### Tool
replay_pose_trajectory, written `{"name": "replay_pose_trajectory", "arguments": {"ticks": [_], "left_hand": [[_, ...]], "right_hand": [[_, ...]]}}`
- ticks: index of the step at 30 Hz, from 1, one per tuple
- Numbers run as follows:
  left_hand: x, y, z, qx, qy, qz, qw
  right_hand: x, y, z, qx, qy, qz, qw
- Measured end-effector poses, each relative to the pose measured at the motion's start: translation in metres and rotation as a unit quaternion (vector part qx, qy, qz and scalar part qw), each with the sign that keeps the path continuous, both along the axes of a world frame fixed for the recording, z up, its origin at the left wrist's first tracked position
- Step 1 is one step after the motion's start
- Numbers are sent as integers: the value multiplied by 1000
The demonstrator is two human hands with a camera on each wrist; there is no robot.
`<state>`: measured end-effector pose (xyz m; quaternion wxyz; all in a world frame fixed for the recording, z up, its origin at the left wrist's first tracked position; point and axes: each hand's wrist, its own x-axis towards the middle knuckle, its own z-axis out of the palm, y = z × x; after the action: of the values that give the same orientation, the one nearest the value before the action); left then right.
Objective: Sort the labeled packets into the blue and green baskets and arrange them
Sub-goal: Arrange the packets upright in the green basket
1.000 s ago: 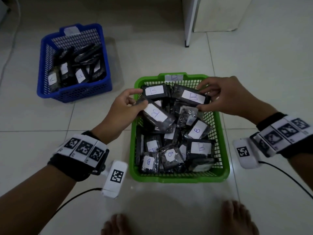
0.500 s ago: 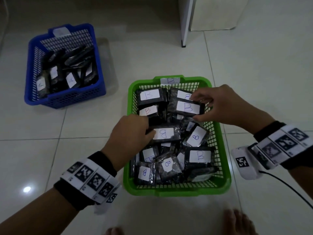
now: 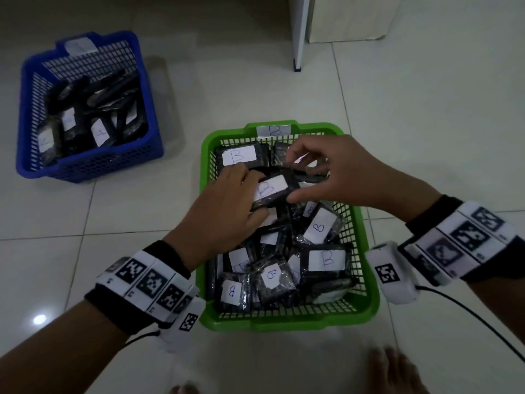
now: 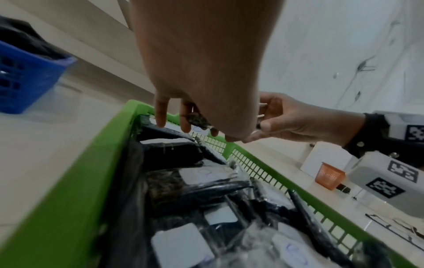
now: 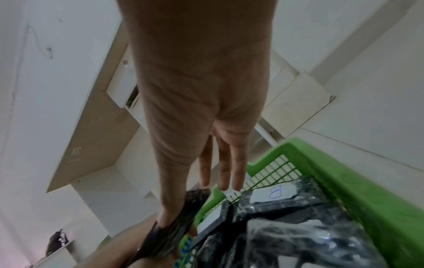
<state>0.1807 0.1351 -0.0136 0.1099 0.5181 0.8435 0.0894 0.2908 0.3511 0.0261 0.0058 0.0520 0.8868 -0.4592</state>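
The green basket (image 3: pixel 284 322) in front of me is full of dark packets with white labels marked B. Both hands meet over its far half on one B packet (image 3: pixel 272 187). My left hand (image 3: pixel 235 200) grips the packet's left end, fingers curled beneath it. My right hand (image 3: pixel 312 177) pinches its right end between thumb and fingers. In the left wrist view a dark corner of the packet (image 4: pixel 198 119) shows between the left fingers. In the right wrist view the thumb presses on the packet (image 5: pixel 174 226). The blue basket (image 3: pixel 93 166) with several labelled packets stands at the far left.
A white cabinet panel (image 3: pixel 298 32) stands on the tiled floor beyond the green basket. My bare feet (image 3: pixel 395 373) are just below the basket. A cable (image 3: pixel 468 317) trails from the right wrist. A small orange basket (image 4: pixel 329 178) stands to the right in the left wrist view.
My left hand has left the packet it set down mid-basket and moved up to the packet in my right hand. The right hand has drawn that packet toward the basket's middle.
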Motion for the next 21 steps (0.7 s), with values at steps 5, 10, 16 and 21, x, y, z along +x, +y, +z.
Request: {"name": "replay_pose_trajectory", "arguments": {"ticks": [5, 10, 16, 21], "left_hand": [[-2, -17, -14, -47, 87, -49, 994], [4, -21, -23, -50, 45, -62, 996], [3, -26, -27, -42, 74, -39, 996], [1, -22, -8, -67, 77, -14, 995]], "right_hand": [[5, 16, -24, 237, -125, 68, 961], [7, 4, -44, 235, -140, 56, 960], [2, 21, -33, 127, -105, 16, 986], [-2, 30, -14, 88, -20, -82, 993]]}}
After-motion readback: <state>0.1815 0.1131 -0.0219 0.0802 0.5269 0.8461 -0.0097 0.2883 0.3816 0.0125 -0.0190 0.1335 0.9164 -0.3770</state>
